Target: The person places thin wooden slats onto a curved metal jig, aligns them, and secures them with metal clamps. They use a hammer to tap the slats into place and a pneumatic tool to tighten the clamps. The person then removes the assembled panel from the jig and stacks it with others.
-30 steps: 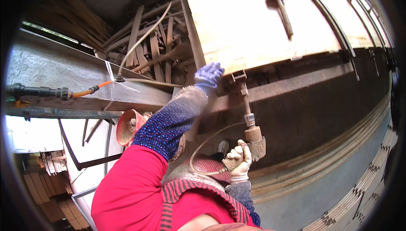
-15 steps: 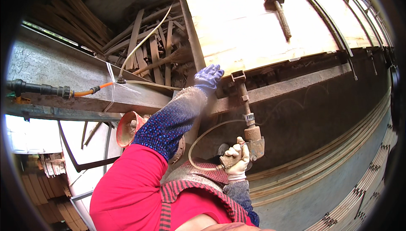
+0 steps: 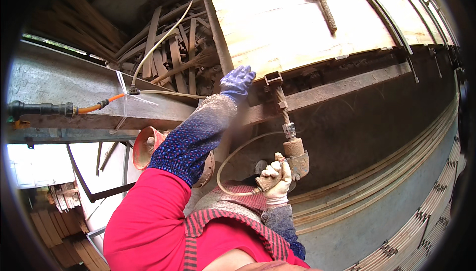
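My right hand (image 3: 277,178), in a whitish glove, is wrapped round the handle of a dusty air impact wrench (image 3: 299,165). A hose (image 3: 225,168) loops from the handle's base. The wrench's socket end (image 3: 289,130) is on a threaded clamp screw (image 3: 281,101), whose square bracket end (image 3: 273,77) meets the edge of a pale wood panel (image 3: 258,28). Near that panel's close left corner lies my left hand (image 3: 238,81), in a purple glove, its fingers stretched out along the edge. Nothing shows in it. Its palm is hidden.
A hammer (image 3: 322,5) lies on the panel, and metal clamp bars (image 3: 382,10) cross it further right. Scrap wood strips (image 3: 176,55) fill the space behind a steel beam (image 3: 64,80). A red bucket (image 3: 144,147) stands left; long wood strips (image 3: 367,186) lie right.
The whole view has shifted slightly, so panel, hammer and wrench sit a little higher and further left. Both hands keep their places on the wrench and at the panel corner.
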Available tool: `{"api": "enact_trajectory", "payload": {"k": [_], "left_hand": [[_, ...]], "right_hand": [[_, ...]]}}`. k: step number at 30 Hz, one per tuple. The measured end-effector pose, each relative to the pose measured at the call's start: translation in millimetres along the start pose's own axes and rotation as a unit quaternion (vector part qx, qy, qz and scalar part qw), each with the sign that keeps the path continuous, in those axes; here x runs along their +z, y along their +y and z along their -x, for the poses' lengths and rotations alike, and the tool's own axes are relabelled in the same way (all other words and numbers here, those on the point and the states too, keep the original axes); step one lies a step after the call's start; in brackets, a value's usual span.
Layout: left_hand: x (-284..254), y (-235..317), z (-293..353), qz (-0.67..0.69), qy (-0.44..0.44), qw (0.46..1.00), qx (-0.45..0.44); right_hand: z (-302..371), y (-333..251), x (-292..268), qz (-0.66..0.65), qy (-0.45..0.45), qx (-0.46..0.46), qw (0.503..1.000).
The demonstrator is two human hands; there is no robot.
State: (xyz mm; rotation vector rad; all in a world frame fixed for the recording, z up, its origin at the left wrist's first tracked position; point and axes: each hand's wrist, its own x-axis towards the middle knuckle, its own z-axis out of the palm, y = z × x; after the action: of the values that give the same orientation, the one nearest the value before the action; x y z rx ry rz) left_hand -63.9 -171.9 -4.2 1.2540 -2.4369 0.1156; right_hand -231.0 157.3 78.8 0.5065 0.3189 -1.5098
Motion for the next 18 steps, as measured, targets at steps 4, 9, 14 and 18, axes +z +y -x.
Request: {"api": "enact_trajectory", "payload": {"k": [4,9,14,18], "left_hand": [[-27,18,-20,-0.058,-0.088,0.994,0.029],[-23,8,-15,-0.078,-0.142,0.987,-0.01],[-14,7,-17,-0.01,-0.097,0.995,0.016],[-6,-11,-9,-0.018,-0.101,0.994,0.032]], "right_hand": [[-3,-6,-7,0.042,0.025,-0.007,0.999],[8,-19,-4,-0.038,-0.006,0.033,0.999],[53,-78,-14,-0.029,0.059,0.027,0.997],[66,-167,-11,-0.052,0.06,-0.061,0.995]]}}
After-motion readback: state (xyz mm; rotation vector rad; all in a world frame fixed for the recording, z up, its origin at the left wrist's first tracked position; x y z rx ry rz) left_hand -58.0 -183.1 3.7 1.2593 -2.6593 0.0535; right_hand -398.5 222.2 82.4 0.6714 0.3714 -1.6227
